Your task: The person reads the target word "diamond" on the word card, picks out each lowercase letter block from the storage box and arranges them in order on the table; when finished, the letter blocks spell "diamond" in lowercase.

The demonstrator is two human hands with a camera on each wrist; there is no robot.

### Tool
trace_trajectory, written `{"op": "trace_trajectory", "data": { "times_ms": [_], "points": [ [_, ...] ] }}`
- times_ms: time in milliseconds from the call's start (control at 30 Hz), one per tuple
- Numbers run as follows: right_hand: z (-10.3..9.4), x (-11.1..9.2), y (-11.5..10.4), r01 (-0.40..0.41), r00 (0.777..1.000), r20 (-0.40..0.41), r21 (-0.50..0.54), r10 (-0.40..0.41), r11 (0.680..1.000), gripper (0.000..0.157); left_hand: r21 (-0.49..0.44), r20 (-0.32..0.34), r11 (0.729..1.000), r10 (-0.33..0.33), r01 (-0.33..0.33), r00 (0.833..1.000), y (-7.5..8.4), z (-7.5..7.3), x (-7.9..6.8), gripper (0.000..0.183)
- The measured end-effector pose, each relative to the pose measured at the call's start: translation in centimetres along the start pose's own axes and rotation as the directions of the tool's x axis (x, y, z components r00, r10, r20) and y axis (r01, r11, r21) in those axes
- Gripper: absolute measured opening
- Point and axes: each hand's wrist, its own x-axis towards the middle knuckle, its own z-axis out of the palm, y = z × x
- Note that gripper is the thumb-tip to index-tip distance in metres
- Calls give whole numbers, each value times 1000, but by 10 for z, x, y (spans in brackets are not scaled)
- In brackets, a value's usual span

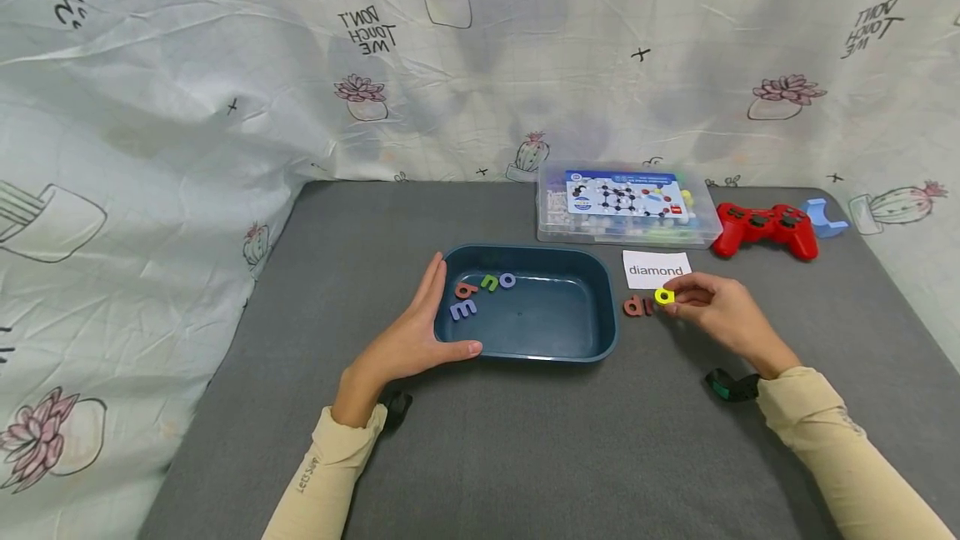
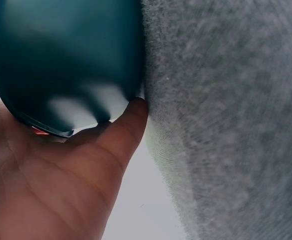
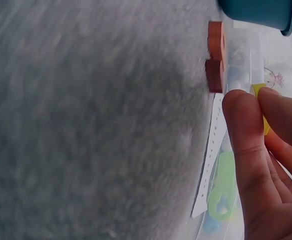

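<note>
A yellow letter "a" (image 1: pixel 663 297) is pinched between thumb and fingers of my right hand (image 1: pixel 716 312), just right of a red-brown "d" (image 1: pixel 633 307) and a red-brown "i" (image 1: pixel 648 306) on the table. Behind them lies a white card (image 1: pixel 656 270) printed "diamond". My left hand (image 1: pixel 408 332) rests against the left corner of a dark teal tray (image 1: pixel 540 356), its straight fingers along the side and the thumb at the front rim. Inside the tray are an orange letter (image 1: pixel 466 291), a green "n" (image 1: pixel 489 282), a purple "o" (image 1: pixel 507 280) and a purple "m" (image 1: pixel 462 309).
A clear plastic case (image 1: pixel 628 232) with a blue-and-white label stands behind the card. To its right lie a red game controller (image 1: pixel 765 226) and a light blue curved piece (image 1: pixel 823 219). A patterned cloth (image 1: pixel 285 48) hangs behind the grey table (image 1: pixel 510 448).
</note>
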Motion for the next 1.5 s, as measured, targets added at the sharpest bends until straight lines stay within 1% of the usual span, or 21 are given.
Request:
{"op": "trace_trajectory", "data": {
  "times_ms": [333,633,733,933,1067,1167,1333,1500],
  "points": [
    [-1,2,3,-11,1000,4,-82,11,997,31,1,0,1000,3,-3,1000,-1,0,1,133],
    [-2,4,4,-7,999,45,-129,12,992,32,-1,3,1000,4,-4,1000,-1,0,1,133],
    [-2,5,4,17,998,57,-156,-8,988,32,-3,3,1000,4,-4,1000,-1,0,1,133],
    [-1,5,4,106,994,60,-197,-96,975,30,2,1,1000,-1,1,1000,-1,0,1,133],
    [-1,7,5,154,987,78,-215,-140,964,28,1,1,1000,-4,4,1000,-1,0,1,133],
    [0,8,5,169,984,88,-235,-152,957,28,3,0,1000,-5,5,1000,-1,1,1,133],
    [3,8,7,178,983,81,-265,-162,948,28,-6,-1,1000,-3,3,1000,-2,1,1,133],
    [2,10,8,172,984,92,-265,-152,949,28,-12,-3,1000,0,0,1000,-2,0,1,134]
  ]
}}
